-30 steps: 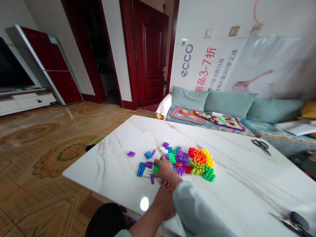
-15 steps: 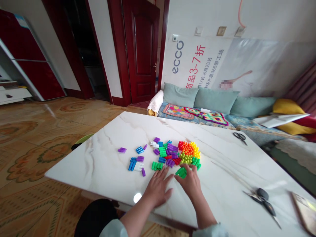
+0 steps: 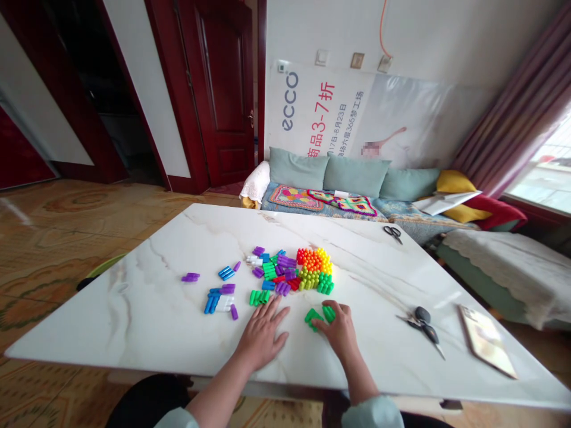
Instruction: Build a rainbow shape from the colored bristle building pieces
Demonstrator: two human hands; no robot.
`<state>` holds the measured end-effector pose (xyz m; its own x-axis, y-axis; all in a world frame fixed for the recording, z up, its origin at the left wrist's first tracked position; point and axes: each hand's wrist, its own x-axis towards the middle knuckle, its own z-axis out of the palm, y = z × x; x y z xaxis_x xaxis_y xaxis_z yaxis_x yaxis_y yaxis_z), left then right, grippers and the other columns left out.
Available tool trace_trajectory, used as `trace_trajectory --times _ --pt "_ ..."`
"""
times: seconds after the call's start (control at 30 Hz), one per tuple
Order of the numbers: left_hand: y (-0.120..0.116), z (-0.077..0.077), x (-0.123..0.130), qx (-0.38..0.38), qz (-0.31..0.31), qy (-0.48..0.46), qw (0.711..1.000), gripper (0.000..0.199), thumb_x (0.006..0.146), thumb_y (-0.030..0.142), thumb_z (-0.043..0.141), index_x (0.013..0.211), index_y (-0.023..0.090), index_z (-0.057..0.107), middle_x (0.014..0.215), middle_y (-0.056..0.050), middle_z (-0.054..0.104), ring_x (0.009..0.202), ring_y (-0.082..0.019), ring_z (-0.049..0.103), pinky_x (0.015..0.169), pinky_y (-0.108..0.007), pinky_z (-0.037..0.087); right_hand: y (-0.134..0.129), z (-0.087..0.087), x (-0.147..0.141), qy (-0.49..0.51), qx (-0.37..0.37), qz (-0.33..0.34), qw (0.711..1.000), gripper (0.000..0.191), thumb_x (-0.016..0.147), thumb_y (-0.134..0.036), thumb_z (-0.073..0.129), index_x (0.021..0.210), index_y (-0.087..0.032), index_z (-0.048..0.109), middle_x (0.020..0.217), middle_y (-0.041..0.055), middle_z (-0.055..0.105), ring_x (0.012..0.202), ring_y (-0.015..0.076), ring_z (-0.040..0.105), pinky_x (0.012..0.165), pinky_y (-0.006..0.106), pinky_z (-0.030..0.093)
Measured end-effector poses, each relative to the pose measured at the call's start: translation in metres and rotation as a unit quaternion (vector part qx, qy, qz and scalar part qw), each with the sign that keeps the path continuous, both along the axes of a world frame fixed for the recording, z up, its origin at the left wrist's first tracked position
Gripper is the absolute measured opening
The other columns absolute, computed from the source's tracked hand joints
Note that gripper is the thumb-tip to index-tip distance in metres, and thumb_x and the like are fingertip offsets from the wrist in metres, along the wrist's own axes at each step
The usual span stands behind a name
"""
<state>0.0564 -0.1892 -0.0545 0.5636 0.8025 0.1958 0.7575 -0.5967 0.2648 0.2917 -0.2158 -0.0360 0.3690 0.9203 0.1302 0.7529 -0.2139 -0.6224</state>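
Observation:
My left hand lies flat on the table with its fingers spread. Its fingertips are close to a row of green plastic tubes and some purple tubes. My right hand is curled, thumb and fingers around a small clump of green tube-like pieces. Beside it, at the thumb, lies another green clump. Just beyond, short pieces stand upright in packed groups: red and orange, yellow, olive green and green.
Purple, blue, white and green tubes are scattered left of the packed groups. Blue and white tubes lie farther left. Black scissors, a dark-handled cutting tool and a phone rest at right on the marble-patterned table.
The view has turned right, so everything sits farther left. The green pieces at my right hand now show as two separate clumps. My left hand stays flat on the table.

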Motion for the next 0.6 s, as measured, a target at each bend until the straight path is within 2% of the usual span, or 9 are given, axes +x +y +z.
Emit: trace_trajectory --times 0.1,0.17,0.23,0.33,0.47,0.6 --pt "0.0 0.0 0.0 0.005 0.001 -0.002 1.0 0.06 0.088 0.035 0.05 0.145 0.033 0.031 0.158 0.001 0.018 0.144 -0.025 0.019 0.114 -0.045 0.024 -0.002 0.001 0.011 -0.024 -0.014 -0.046 0.999 0.026 0.073 -0.034 0.062 0.099 -0.027 0.064 0.1 0.004 0.056 0.075 0.0169 0.06 0.065 0.028 0.043" --pt "0.0 0.0 0.0 0.008 0.001 -0.005 1.0 0.06 0.088 0.035 0.05 0.145 0.033 0.032 0.158 0.001 0.018 0.143 -0.025 0.02 0.114 -0.045 0.025 -0.003 0.003 0.016 -0.039 -0.01 -0.065 0.997 0.023 0.078 -0.032 0.054 0.098 -0.027 0.063 0.099 0.0034 0.059 0.074 0.0169 0.06 0.063 0.027 0.04" --pt "0.0 0.001 0.0 0.01 0.0 -0.009 1.0 0.06 0.088 0.035 0.05 0.145 0.033 0.032 0.158 0.001 0.019 0.143 -0.025 0.021 0.114 -0.044 0.025 -0.003 0.005 0.018 -0.023 0.017 -0.074 0.997 0.025 0.081 -0.034 0.049 0.102 -0.025 0.061 0.098 0.0041 0.063 0.075 0.0181 0.061 0.064 0.028 0.04" --pt "0.0 0.001 0.0 0.007 -0.002 -0.007 1.0 0.06 0.088 0.034 0.05 0.145 0.033 0.032 0.158 0.0 0.019 0.143 -0.025 0.021 0.114 -0.045 0.025 0.0 0.005 0.021 0.029 0.063 -0.091 0.993 0.035 0.085 -0.045 0.044 0.107 -0.022 0.058 0.093 0.0053 0.068 0.073 0.0201 0.061 0.065 0.03 0.041" --pt "0.001 0.001 -0.001 0.001 -0.003 -0.002 1.0 0.06 0.088 0.033 0.05 0.146 0.033 0.031 0.158 0.0 0.017 0.144 -0.025 0.019 0.115 -0.045 0.025 0.011 -0.001 0.026 0.072 0.144 -0.076 0.984 0.042 0.079 -0.054 0.05 0.097 -0.02 0.066 0.093 0.0081 0.069 0.083 0.0227 0.06 0.072 0.032 0.044" --pt "0.0 0.0 -0.002 0.007 -0.003 -0.006 1.0 0.062 0.088 0.033 0.05 0.146 0.033 0.03 0.158 0.0 0.017 0.144 -0.026 0.019 0.115 -0.045 0.025 0.023 -0.007 0.031 0.12 0.148 -0.074 0.979 0.049 0.073 -0.058 0.054 0.091 -0.016 0.071 0.086 0.0095 0.069 0.071 0.0203 0.059 0.069 0.032 0.047"
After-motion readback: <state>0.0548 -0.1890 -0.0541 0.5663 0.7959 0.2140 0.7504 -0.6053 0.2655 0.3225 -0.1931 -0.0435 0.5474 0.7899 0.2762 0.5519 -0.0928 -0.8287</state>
